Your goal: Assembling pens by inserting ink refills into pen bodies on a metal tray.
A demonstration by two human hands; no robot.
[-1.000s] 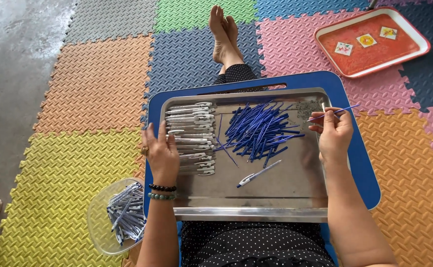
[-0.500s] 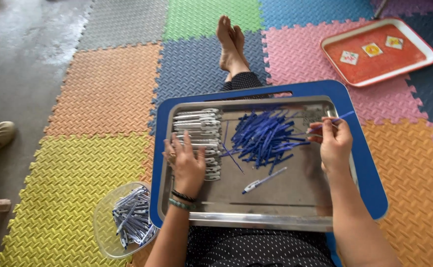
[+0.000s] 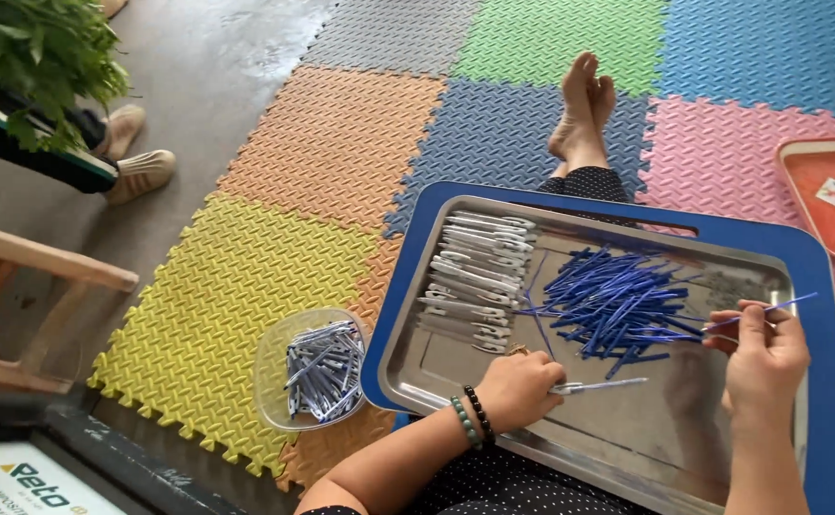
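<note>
Steel tray (image 3: 722, 456); left hand (image 3: 520, 389) one pen (image 3: 597, 386); right hand (image 3: 765, 355) one refill (image 3: 763, 310).

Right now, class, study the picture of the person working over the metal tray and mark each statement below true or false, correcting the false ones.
1. The left hand grips a silver-grey pen barrel on the steel tray. True.
2. The right hand is empty. False: it pinches a thin blue refill.
3. The loose blue refill pile lies in the middle of the tray. True.
4. The clear plastic bowl sits inside the tray. False: it rests on the foam mat beside it.
</note>
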